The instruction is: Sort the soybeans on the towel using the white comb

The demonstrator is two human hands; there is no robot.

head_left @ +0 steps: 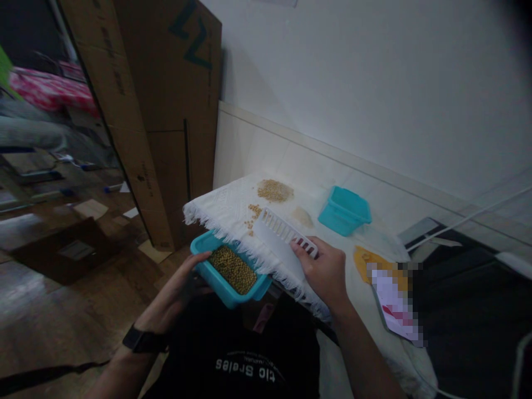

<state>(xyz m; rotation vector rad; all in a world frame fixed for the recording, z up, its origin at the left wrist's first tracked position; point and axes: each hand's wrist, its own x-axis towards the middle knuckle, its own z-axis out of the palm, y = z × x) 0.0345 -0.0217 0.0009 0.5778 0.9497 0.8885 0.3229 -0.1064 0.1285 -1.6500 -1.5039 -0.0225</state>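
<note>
My left hand [179,285] grips a teal plastic tub [226,272] of small green beans and holds it just under the fringed edge of a white cloth [233,208]. My right hand [324,269] is closed on a white slotted plastic scraper [279,235] that lies tilted on the cloth near that edge. A few tan grains [253,213] lie scattered by the scraper. Farther back sit a larger tan heap [275,190] and a small pale heap [302,216].
A second teal tub [344,210] stands upside down on the cloth at the back right. A yellow packet [366,260] and a blurred paper lie to the right. Tall cardboard boxes [166,111] lean at the left, a white wall behind, wooden floor below.
</note>
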